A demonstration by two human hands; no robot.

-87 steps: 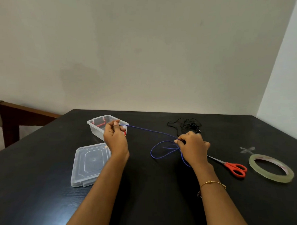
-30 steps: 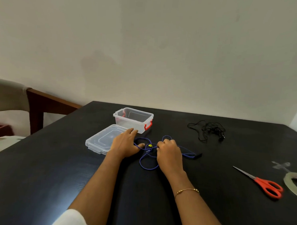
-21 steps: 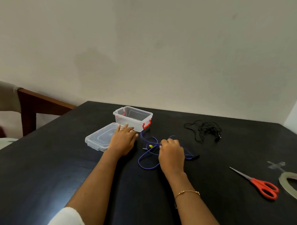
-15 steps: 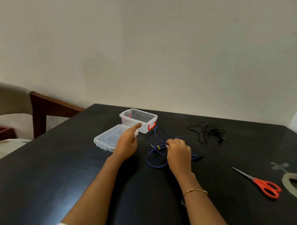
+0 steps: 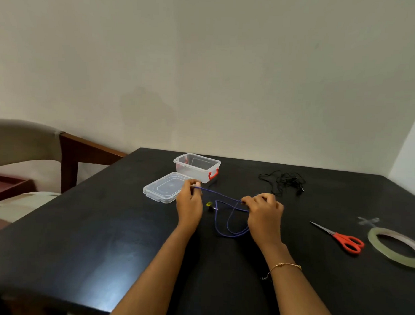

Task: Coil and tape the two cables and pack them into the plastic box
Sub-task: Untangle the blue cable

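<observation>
A thin blue cable [image 5: 223,196] stretches between both hands above the black table [image 5: 103,236]. My left hand [image 5: 189,205] pinches one end of it near the box lid. My right hand [image 5: 264,212] grips the cable further along, and loose blue loops hang down to the table below it. A small yellow plug [image 5: 208,204] lies between the hands. The black cable [image 5: 284,182] lies in a loose tangle at the back right. The clear plastic box [image 5: 196,167] with red latches stands open at the back.
The clear lid [image 5: 163,190] lies flat in front of the box. Red-handled scissors [image 5: 341,239] and a roll of clear tape [image 5: 395,246] lie at the right, with a cut tape piece [image 5: 368,220] behind them. A wooden chair [image 5: 66,156] stands left of the table.
My left hand, open over the lid half a second ago, now pinches one end of the blue cable. The cable is pulled into a line between the hands, lifted off the table.
</observation>
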